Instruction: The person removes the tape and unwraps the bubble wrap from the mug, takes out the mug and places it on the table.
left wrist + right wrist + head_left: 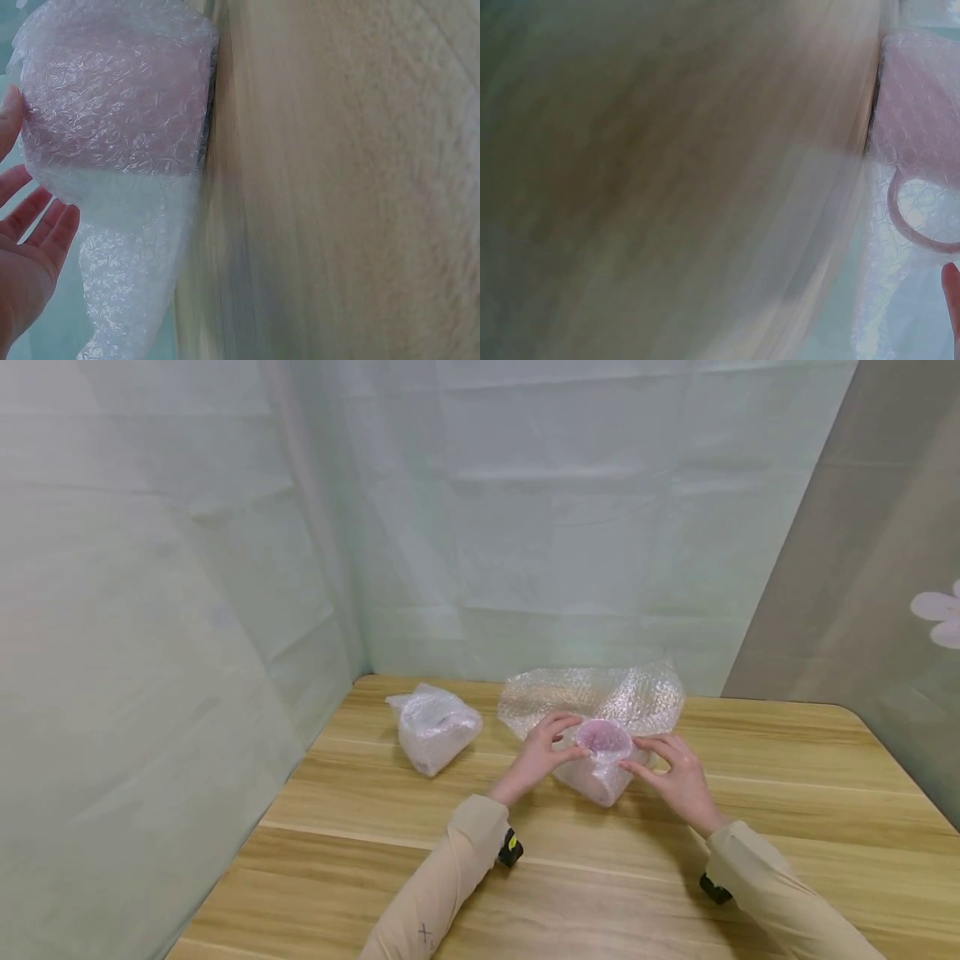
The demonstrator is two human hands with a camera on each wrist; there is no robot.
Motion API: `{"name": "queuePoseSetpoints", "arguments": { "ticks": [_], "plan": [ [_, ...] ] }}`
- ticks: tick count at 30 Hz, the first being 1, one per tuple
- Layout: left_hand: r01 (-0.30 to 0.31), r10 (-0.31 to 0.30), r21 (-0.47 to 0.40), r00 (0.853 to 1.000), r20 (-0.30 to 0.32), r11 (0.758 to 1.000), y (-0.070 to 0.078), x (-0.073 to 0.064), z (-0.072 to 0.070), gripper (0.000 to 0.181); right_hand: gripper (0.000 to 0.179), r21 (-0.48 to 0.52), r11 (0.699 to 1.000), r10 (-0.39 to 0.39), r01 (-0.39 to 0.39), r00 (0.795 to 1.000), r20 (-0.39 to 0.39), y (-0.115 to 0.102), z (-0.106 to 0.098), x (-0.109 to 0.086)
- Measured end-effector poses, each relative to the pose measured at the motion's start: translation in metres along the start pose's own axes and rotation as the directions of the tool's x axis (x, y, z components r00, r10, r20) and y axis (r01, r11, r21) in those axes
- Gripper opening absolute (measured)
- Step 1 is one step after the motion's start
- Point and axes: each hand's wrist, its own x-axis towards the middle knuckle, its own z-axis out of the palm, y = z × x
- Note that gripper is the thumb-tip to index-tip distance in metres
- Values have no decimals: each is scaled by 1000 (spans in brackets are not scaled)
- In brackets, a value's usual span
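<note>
A pink mug [604, 737] stands upright on the table, wrapped in clear bubble wrap [637, 697] that spreads out behind it. From the left, my left hand [542, 750] pinches the wrap at the mug's rim with thumb and fingers. Opposite it, my right hand [681, 778] pinches the wrap by the rim's right side. In the left wrist view the mug's pink body [120, 109] shows through the wrap beside the left hand [30, 262]. The right wrist view shows the mug's handle [901, 214] under the wrap, with one right fingertip [951, 277] near it.
To the left on the wooden table [360, 852] sits another bubble-wrapped bundle [435, 731], its contents hidden. Pale cloth [540, 527] hangs behind the table, and more cloth [150, 652] runs along its left side.
</note>
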Motion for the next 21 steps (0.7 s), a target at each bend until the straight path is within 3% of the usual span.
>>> {"name": "queuePoseSetpoints", "arguments": {
  "ticks": [10, 17, 21],
  "plan": [
    [17, -17, 2, 1000, 4, 1000, -1, 0, -1, 51, 41, 5, 1000, -1, 1, 1000, 30, -2, -1, 1],
    [29, -29, -10, 1000, 4, 1000, 1, 0, -1, 50, 33, 95, 987, 120, -133, 984, 131, -5, -9, 6],
    [37, -37, -28, 999, -3, 999, 2, 0, -1, 49, 27, 150, 976, 137, -157, 982, 133, -5, -10, 13]
  ]
}}
